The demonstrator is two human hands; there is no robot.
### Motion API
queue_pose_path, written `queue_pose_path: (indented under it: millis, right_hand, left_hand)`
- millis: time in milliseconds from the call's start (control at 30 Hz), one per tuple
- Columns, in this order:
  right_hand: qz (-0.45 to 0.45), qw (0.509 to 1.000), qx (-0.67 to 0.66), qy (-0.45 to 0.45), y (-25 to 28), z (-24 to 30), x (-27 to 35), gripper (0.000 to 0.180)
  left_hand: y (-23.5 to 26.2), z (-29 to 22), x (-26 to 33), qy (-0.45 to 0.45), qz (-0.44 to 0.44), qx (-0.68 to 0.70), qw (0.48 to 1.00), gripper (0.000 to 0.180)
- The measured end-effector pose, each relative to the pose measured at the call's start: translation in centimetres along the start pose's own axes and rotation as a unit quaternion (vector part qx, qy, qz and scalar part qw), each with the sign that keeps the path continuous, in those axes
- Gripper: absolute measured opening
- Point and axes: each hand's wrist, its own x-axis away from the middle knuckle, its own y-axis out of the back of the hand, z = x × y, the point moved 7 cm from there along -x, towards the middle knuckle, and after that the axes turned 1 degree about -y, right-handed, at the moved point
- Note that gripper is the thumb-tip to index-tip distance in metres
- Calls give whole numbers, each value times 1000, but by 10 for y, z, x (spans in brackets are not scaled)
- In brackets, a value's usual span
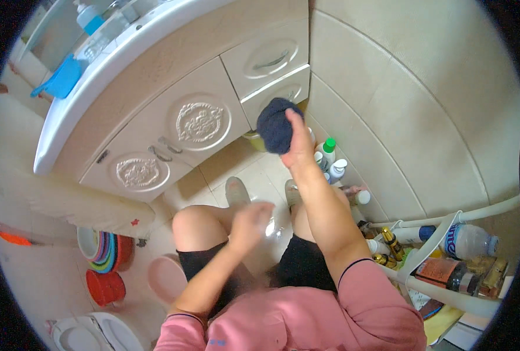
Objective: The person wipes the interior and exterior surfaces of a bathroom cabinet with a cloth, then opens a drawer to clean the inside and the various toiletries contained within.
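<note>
My right hand [298, 140] is raised ahead of me, its fingers closed on a bunched dark navy cloth [276, 126]. The cloth is held up in front of the cabinet's lower drawer, and part of my grip is hidden behind it. Lower down, my left hand [253, 221] hovers over my lap near my knees. Motion smears its fingers, so whether they are closed does not show. Between my knees lies a pale, shiny, wet-looking surface [278, 225]; its kind I cannot make out.
A cream vanity cabinet [204, 167] with a white countertop [46, 140] stands ahead. Several bottles [328, 151] line the wall at right. Nearer, a white rack [415, 272] holds more bottles. At left are a pink basin [165, 278], a red bucket [105, 288] and stacked colourful basins [110, 253].
</note>
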Motion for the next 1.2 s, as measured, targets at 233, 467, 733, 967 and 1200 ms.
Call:
queue_pose_path:
  millis: [233, 467, 733, 967, 1200]
  right_hand:
    - [-144, 953, 109, 245, -11, 70, -28, 41]
    - [-175, 764, 431, 447, -27, 112, -120, 36]
    - [-42, 639, 580, 504, -80, 10, -73, 32]
    - [-130, 614, 600, 497, -41, 62, -110, 46]
    - [53, 637, 615, 462, -78, 3, -61, 49]
  left_hand:
    - [62, -83, -146, -126, -65, -90, 986, 20]
    - [67, -70, -191, -261, -196, -299, 897, 50]
    - [58, -42, -222, -209, -265, -456, 823, 61]
    - [58, -49, -215, -226, -228, -421, 848, 35]
    - [60, -45, -215, -243, -258, -414, 838, 25]
